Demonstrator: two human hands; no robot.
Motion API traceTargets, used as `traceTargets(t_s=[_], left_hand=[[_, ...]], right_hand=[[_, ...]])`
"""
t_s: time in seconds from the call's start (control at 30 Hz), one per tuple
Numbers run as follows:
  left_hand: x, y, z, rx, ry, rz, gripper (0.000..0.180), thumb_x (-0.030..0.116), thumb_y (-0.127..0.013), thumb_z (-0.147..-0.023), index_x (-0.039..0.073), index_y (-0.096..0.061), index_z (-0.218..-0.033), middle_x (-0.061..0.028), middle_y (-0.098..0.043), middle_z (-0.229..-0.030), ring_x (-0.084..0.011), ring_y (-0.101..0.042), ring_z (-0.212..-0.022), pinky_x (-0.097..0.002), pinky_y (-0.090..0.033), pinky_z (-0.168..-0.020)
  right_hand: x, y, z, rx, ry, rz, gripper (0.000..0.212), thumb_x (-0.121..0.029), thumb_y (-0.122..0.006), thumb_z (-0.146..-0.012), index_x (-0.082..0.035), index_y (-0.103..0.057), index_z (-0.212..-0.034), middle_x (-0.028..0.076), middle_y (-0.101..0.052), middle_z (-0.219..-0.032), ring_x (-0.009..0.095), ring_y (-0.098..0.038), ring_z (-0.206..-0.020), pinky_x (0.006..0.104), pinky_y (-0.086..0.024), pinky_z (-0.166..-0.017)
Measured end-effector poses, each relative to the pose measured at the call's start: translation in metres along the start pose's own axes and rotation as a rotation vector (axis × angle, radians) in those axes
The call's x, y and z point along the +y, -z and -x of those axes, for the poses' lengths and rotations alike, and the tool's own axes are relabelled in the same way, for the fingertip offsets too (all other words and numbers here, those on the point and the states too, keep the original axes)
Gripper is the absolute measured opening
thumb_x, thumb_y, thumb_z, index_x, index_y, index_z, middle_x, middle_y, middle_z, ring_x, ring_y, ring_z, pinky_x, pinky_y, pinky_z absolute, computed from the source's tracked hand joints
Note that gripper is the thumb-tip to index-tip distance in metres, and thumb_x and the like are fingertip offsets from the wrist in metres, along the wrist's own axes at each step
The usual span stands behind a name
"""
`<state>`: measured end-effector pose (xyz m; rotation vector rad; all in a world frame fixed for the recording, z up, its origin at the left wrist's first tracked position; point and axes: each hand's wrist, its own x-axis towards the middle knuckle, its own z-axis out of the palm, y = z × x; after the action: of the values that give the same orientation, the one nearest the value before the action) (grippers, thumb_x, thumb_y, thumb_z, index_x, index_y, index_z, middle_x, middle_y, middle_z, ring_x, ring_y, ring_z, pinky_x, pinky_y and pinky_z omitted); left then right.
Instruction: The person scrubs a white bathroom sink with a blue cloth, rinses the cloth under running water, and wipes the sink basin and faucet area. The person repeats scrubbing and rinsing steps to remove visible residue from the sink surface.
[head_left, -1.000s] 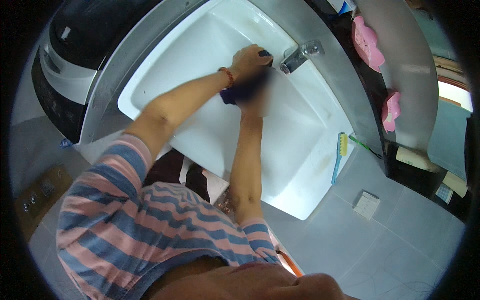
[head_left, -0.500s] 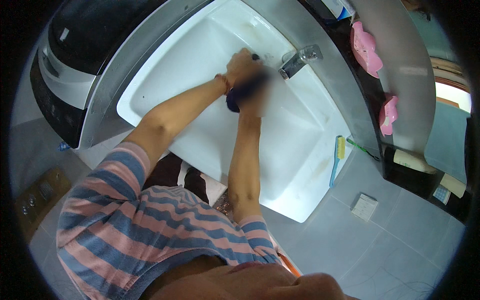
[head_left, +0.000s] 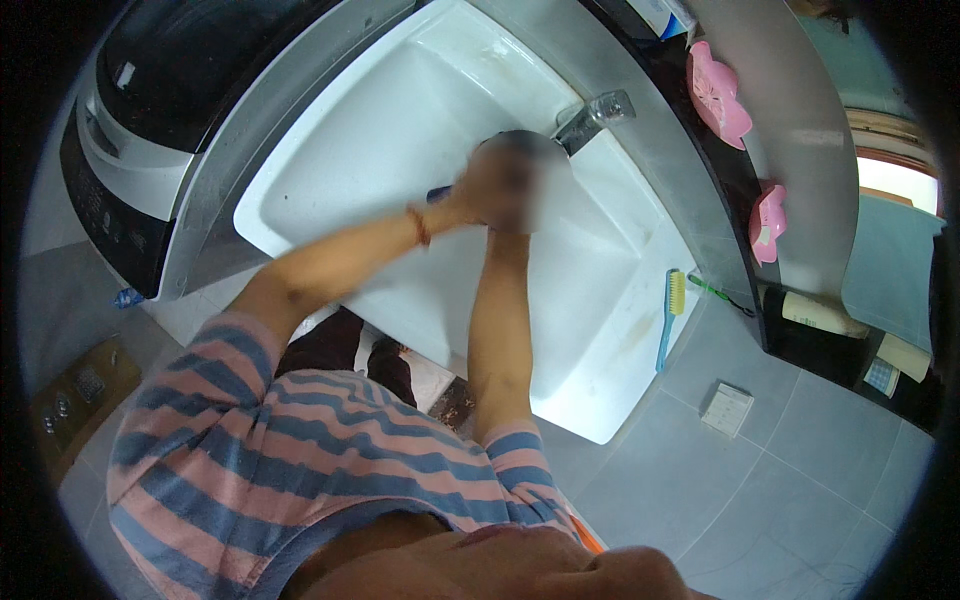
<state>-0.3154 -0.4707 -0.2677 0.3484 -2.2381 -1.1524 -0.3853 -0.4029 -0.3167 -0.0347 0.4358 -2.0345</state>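
Over the white washbasin (head_left: pixel 400 110), my two hands are close together on a dark navy piece of what looks like cloth (head_left: pixel 438 193). My left hand (head_left: pixel 478 188) is closed on it and overlaps my right hand (head_left: pixel 512 212), which is closed on it from the near side. One end of the cloth pokes out beside my left wrist; a dark part shows beyond the fingers. A blurred patch hides most fingers and the cloth's exact shape. The metal tap (head_left: pixel 578 130) on the basin's rim is just beyond my hands.
A blue brush with yellow bristles (head_left: pixel 668 320) lies on the basin's right rim, beside a green-handled toothbrush (head_left: pixel 715 292). Pink dishes (head_left: pixel 718 95) stand on the dark shelf at right. A black-and-grey appliance (head_left: pixel 150 140), seemingly a washing machine, flanks the basin at left.
My left hand has moved nearer and come over my right hand, its forearm lying lower. The cloth end has shifted left, and a dark part now shows close to the tap.
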Motion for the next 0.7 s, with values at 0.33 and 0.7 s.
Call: traceTargets(t_s=[0.33,0.7], left_hand=[[-0.041,0.051,-0.016,-0.038,0.683,0.742,0.027,0.017,-0.057,-0.076,0.002,-0.056,-0.098,-0.0123,-0.058,-0.099,-0.0241,-0.056,-0.094,-0.0354,-0.046,-0.079],[0.002,0.001,-0.011,0.015,0.287,-0.225,0.03,0.032,-0.054,-0.08,0.003,-0.06,-0.077,-0.0134,-0.058,-0.092,-0.0331,-0.053,-0.084,-0.0412,-0.043,-0.073]], right_hand=[[0.021,-0.047,0.015,0.203,0.273,0.259,0.026,-0.022,-0.047,-0.087,-0.005,-0.049,-0.106,0.007,-0.055,-0.099,0.021,-0.056,-0.094,0.0348,-0.05,-0.079],[0.032,-0.009,0.011,0.198,0.12,0.056,0.034,-0.033,-0.045,-0.089,-0.007,-0.051,-0.109,0.007,-0.056,-0.105,0.022,-0.052,-0.096,0.036,-0.043,-0.084]])
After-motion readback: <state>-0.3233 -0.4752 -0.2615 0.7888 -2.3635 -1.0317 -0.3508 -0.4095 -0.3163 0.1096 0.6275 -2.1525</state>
